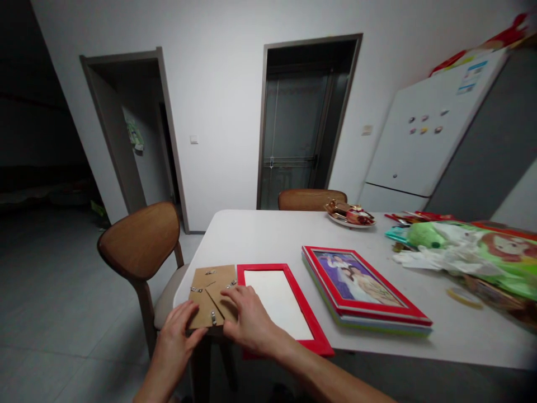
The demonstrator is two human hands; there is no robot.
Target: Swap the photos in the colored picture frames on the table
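Observation:
A brown backing board (202,309) with metal clips and a stand flap lies at the table's near left corner. My left hand (176,338) touches its lower left edge, thumb and fingers apart around the corner. On the board's right part rests my right hand (248,316), with its fingertips at the stand flap and its thumb near the lower edge. Beside the board is a red frame (308,316) with a white sheet (274,296) inside it; my right forearm crosses its lower part. Farther right sits a stack of frames, topped by a red one with a photo (356,280).
The white table (260,229) holds a plate of wrapped items (350,214) at the back, and green packaging (503,252), white tissue and a tape roll (464,298) at the right. Wooden chairs (145,240) stand left and behind. A fridge (432,129) is back right.

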